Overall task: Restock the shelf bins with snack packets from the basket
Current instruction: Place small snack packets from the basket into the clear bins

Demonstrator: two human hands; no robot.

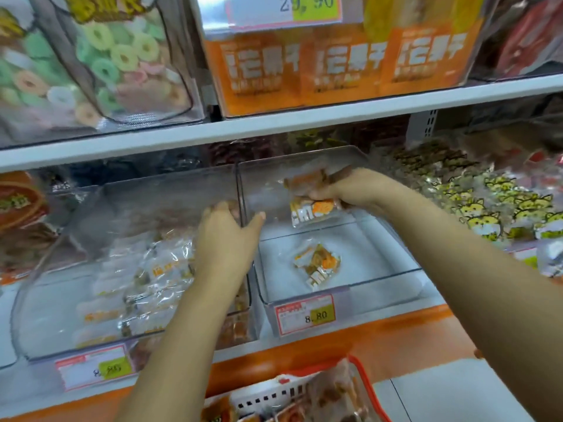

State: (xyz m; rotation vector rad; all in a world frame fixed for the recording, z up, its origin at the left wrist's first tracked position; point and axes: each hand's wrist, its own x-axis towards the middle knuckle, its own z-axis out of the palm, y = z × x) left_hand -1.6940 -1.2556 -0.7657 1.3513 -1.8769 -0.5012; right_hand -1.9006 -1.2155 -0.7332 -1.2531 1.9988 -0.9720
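My right hand [350,187] grips a few orange and clear snack packets [313,208] over the middle clear bin [341,287]. One more packet of the same kind [318,264] lies alone on that bin's floor. My left hand [230,229] holds the upright clear wall between this bin and the left bin [91,339], fingers curled over its top edge. The left bin holds several similar packets [143,287]. At the bottom edge, the red and white basket [362,379] contains more packets.
White shelf board [274,123] runs just above the bins, with orange boxes [335,65] and ring candy bags [100,56] on top. Yellow cat-print packets [487,208] fill the bin to the right. Price tags [304,313] hang on the bin fronts.
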